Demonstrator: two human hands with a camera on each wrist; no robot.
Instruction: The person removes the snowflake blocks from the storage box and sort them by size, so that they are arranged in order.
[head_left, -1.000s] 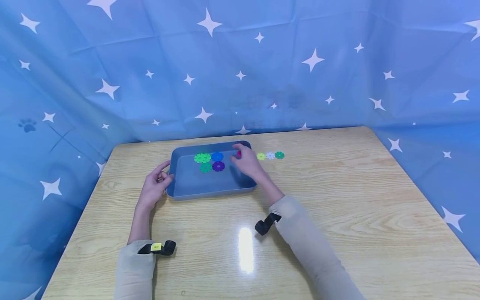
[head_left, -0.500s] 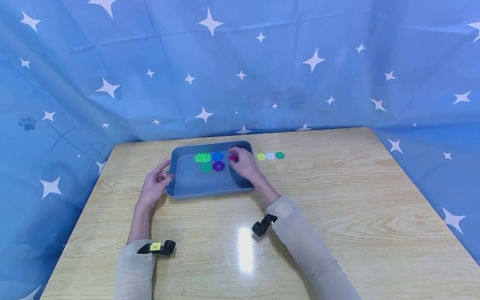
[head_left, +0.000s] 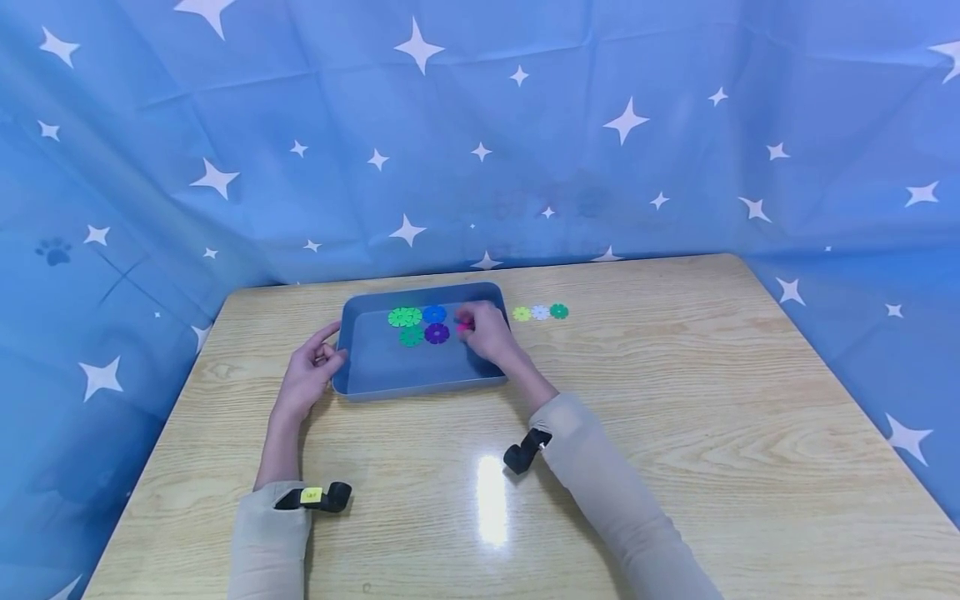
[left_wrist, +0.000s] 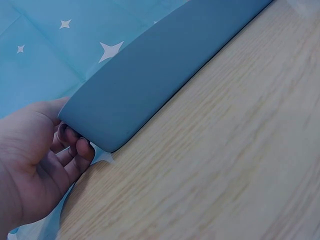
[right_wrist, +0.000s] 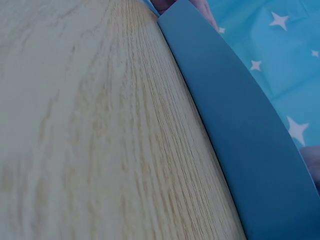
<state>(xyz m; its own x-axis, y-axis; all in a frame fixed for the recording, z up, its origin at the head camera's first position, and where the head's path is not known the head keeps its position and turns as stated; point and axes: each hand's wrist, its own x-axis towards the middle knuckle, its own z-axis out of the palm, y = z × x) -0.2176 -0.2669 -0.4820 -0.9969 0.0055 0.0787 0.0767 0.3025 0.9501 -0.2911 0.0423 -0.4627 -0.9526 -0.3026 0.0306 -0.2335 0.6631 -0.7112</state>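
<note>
My left hand [head_left: 306,375] grips the left end of the blue-grey tray [head_left: 427,387], thumb over the rim and the other fingers curled at the outer wall. In the left wrist view the left hand [left_wrist: 35,160] is at the corner of the tray [left_wrist: 160,75]. My right hand [head_left: 489,332] reaches into the tray's right part and pinches a pink notched plastic disc [head_left: 464,327], partly hidden by the fingers. Left of it lie a purple disc [head_left: 437,334], a blue disc [head_left: 434,314], a green disc [head_left: 411,336] and overlapping light green discs [head_left: 405,317].
On the table [head_left: 675,400], right of the tray, a yellow disc [head_left: 521,313], a white disc [head_left: 540,312] and a green disc [head_left: 558,311] lie in a row. A blue star-printed curtain [head_left: 480,150] hangs behind the table. Each wrist wears a black camera.
My right hand has moved the pink disc left, then slightly toward me, inside the tray, to beside the purple disc. The left hand has stayed at the tray's left end.
</note>
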